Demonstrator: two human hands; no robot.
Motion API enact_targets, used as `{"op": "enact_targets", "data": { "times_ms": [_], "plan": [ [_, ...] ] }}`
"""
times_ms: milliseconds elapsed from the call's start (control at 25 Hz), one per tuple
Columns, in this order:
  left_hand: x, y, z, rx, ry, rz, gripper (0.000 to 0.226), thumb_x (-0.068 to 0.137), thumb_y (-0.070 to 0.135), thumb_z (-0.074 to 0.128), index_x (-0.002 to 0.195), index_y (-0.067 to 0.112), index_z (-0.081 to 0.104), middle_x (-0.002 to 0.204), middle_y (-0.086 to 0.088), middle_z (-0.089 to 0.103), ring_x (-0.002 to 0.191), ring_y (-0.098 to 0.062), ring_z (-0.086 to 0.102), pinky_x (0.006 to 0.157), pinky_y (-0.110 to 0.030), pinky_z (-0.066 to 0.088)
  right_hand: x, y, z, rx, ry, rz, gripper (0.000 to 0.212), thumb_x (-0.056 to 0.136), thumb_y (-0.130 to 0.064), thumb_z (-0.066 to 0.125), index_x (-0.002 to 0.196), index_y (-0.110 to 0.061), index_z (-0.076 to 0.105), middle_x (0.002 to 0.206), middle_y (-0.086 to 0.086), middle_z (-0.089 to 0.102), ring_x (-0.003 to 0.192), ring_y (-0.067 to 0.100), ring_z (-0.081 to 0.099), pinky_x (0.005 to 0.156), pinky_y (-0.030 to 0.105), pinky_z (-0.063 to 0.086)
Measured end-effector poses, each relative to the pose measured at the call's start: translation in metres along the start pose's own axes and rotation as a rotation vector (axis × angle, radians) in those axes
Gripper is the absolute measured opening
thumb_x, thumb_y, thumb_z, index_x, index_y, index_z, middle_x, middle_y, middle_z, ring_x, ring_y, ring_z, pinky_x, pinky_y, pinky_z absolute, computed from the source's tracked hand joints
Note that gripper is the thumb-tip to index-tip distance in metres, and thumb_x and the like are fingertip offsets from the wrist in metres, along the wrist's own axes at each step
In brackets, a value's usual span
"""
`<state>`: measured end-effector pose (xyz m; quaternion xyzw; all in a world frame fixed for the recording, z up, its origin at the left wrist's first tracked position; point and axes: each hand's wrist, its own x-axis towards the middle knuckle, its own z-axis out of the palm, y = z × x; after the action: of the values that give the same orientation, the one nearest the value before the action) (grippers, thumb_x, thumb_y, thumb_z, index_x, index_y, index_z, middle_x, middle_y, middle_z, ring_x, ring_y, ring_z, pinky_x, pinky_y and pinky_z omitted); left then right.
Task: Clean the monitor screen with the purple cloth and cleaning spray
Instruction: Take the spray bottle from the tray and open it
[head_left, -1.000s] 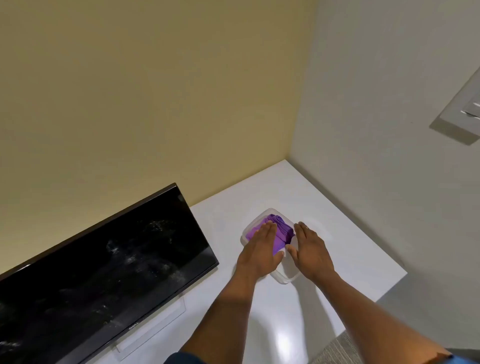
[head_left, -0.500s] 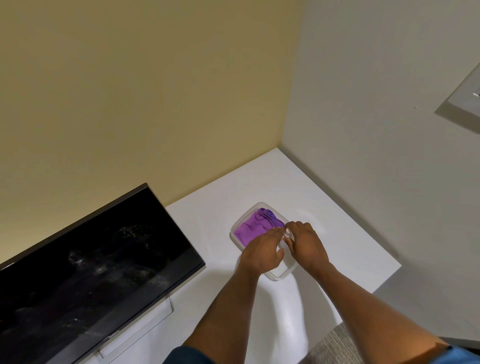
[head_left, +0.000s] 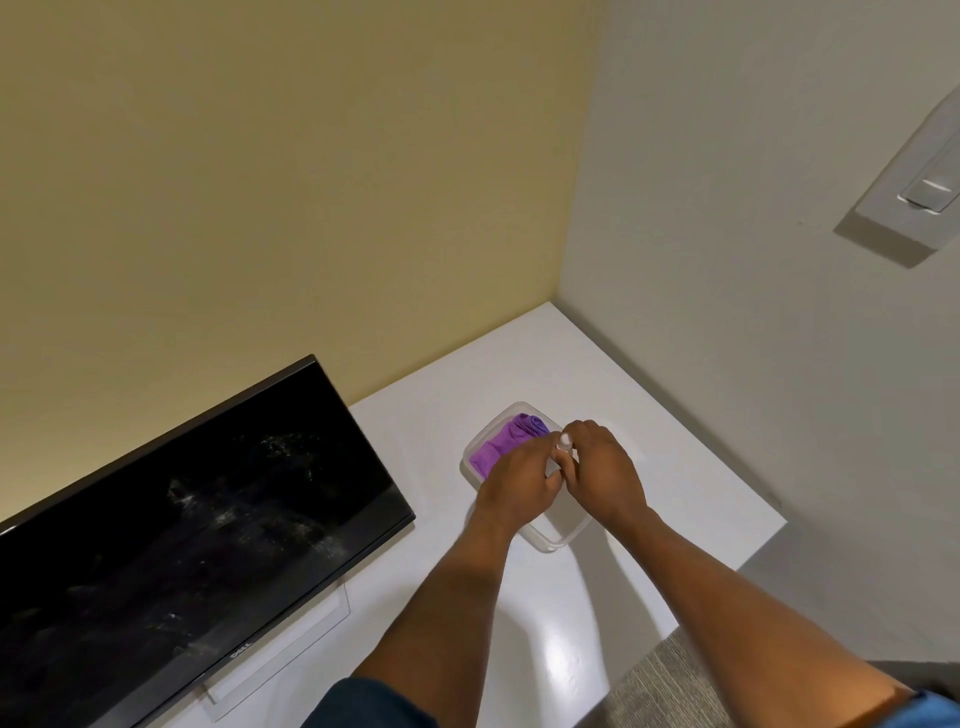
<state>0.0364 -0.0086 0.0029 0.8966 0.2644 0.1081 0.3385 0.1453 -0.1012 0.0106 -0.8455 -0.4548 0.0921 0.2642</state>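
Setting: we see a white counter (head_left: 649, 431) set in a wall corner, with the monitor (head_left: 197, 519) standing at our left, its dark screen marked with pale smudges.

Container: a clear plastic tub (head_left: 480, 447) lies on the counter to the right of the monitor, its long axis running from near-right to far-left.

Purple cloth (head_left: 506, 441): we find it folded in the far end of the tub, just beyond both hands and touching neither as far as we can tell.

Small white object (head_left: 564, 440): it shows between the two hands over the tub; we take it, as a judgement only, for the cap or nozzle of the cleaning spray, whose body is hidden.

Left hand (head_left: 519, 480): its fingers are curled inward towards the white object; whether they grip it we cannot tell.

Right hand (head_left: 605, 475): its fingers are curled and close on the white object from the right.

Governing relation: the cloth lies ahead and slightly left of the fingers, so we judge the left hand the nearer one to lift it.

Direction to the work: the screen lies well to the left of both hands.
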Motion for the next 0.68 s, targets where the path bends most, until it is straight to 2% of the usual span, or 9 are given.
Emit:
{"op": "enact_targets", "data": {
  "times_ms": [120, 240, 320, 400, 520, 680],
  "plan": [
    [-0.012, 0.007, -0.023, -0.06, 0.08, -0.038, 0.025, 0.093, 0.02, 0.051, 0.114, 0.022, 0.065, 0.107, 0.002, 0.072, 0.094, -0.017, 0.065, 0.08, -0.023, 0.05, -0.004, -0.028, -0.008, 0.016, 0.056, -0.04, 0.01, 0.092, -0.02, 0.059, 0.094, -0.01, 0.059, 0.087, 0.004, 0.06, 0.081, 0.023, 0.054, 0.066, 0.04, 0.047],
    [-0.025, 0.007, -0.046, -0.08, 0.118, -0.043, 0.023, 0.084, 0.009, 0.044, 0.092, 0.018, 0.064, 0.089, -0.004, 0.072, 0.08, -0.026, 0.062, 0.071, -0.03, 0.048, -0.009, -0.056, -0.009, 0.034, 0.08, -0.077, 0.012, 0.091, -0.023, 0.059, 0.095, -0.011, 0.06, 0.087, 0.004, 0.06, 0.08, 0.023, 0.053, 0.065, 0.041, 0.047],
    [-0.039, 0.004, -0.061, -0.076, 0.138, -0.064, 0.019, 0.082, 0.01, 0.045, 0.088, 0.017, 0.062, 0.085, -0.005, 0.071, 0.076, -0.027, 0.061, 0.068, -0.031, 0.046, -0.016, -0.075, -0.007, 0.062, 0.09, -0.11, 0.012, 0.091, -0.024, 0.06, 0.093, -0.012, 0.06, 0.085, 0.002, 0.06, 0.078, 0.021, 0.052, 0.065, 0.041, 0.047],
    [-0.055, -0.005, -0.073, -0.068, 0.15, -0.093, 0.013, 0.089, 0.018, 0.049, 0.087, 0.016, 0.062, 0.083, -0.003, 0.071, 0.076, -0.024, 0.061, 0.066, -0.031, 0.047, -0.023, -0.091, -0.002, 0.122, 0.08, -0.141, 0.012, 0.092, -0.026, 0.06, 0.089, -0.014, 0.059, 0.082, 0.0, 0.06, 0.076, 0.019, 0.052, 0.066, 0.041, 0.047],
    [-0.083, -0.026, -0.089, -0.008, 0.183, -0.116, 0.018, 0.093, 0.031, 0.054, 0.087, 0.017, 0.062, 0.082, -0.001, 0.071, 0.074, -0.021, 0.062, 0.063, -0.032, 0.049, -0.034, -0.113, 0.01, 0.226, 0.011, -0.185, 0.019, 0.097, -0.034, 0.057, 0.091, -0.016, 0.059, 0.083, -0.003, 0.062, 0.076, 0.017, 0.056, 0.066, 0.04, 0.048],
    [-0.118, -0.048, -0.106, 0.035, 0.192, -0.128, 0.018, 0.091, 0.037, 0.056, 0.087, 0.021, 0.062, 0.075, 0.005, 0.067, 0.066, -0.016, 0.059, 0.056, -0.029, 0.047, -0.049, -0.137, 0.029, 0.173, -0.047, -0.231, 0.021, 0.096, -0.047, 0.052, 0.093, -0.027, 0.056, 0.08, -0.012, 0.059, 0.073, 0.008, 0.056, 0.057, 0.027, 0.044]
  ]
}}
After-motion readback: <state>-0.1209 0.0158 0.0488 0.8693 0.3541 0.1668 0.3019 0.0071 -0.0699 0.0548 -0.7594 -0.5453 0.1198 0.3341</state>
